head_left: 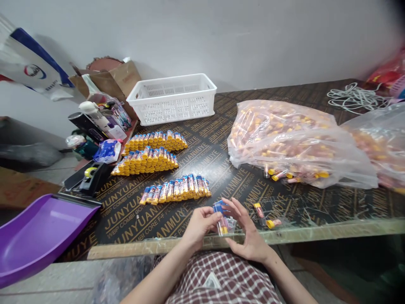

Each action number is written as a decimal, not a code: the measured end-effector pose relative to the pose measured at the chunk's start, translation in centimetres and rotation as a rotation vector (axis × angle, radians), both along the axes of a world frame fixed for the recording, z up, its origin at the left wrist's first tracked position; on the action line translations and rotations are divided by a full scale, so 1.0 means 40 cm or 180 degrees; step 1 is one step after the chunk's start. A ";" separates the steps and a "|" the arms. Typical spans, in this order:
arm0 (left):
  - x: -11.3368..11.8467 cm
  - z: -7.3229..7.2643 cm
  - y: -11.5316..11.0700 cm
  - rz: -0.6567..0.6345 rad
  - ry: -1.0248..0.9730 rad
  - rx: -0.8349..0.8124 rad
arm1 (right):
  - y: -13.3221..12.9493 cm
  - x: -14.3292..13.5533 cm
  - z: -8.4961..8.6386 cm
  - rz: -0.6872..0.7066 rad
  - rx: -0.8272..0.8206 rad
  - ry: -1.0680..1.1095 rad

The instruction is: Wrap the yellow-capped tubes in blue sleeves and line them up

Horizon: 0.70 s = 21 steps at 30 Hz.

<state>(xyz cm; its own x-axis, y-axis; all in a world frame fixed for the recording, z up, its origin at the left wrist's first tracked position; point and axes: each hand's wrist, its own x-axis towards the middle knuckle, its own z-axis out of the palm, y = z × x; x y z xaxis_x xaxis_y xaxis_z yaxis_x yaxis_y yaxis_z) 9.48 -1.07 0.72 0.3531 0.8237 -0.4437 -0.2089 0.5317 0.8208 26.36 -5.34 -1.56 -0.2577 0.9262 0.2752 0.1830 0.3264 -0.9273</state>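
Between the thumb and fingers of my left hand (200, 224) is a small tube (224, 228) with a yellow end and a blue top, apparently in clear film. My right hand (248, 234) is spread around the other side of it, fingertips close to the blue top; whether they touch it I cannot tell. Right of that hand, near the table edge, lie two loose yellow-ended tubes, one upright-pointing tube (259, 211) and one sideways tube (274, 223). Ahead and to the left, a short row of tubes (177, 189) lies in front of two larger stacks (147, 160).
A white plastic basket (174, 103) stands by the wall. Large clear bags of tubes (284, 135) fill the right side, with white cord (354, 97) behind. On the left are a tape dispenser (90, 179), bottles (91, 116) and a purple dustpan (47, 236). A wooden strip (133, 248) edges the table.
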 end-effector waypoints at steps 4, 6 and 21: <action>-0.116 0.037 0.095 0.0679 0.1264 0.1101 | 0.009 0.041 0.001 -0.0448 0.0051 0.0001; -0.175 0.047 0.151 0.1085 0.2123 0.1596 | 0.014 0.063 -0.001 -0.0768 0.0017 0.0013; -0.104 0.008 0.131 0.0270 0.3405 0.2659 | 0.029 0.171 -0.028 -0.1825 0.0081 -0.0661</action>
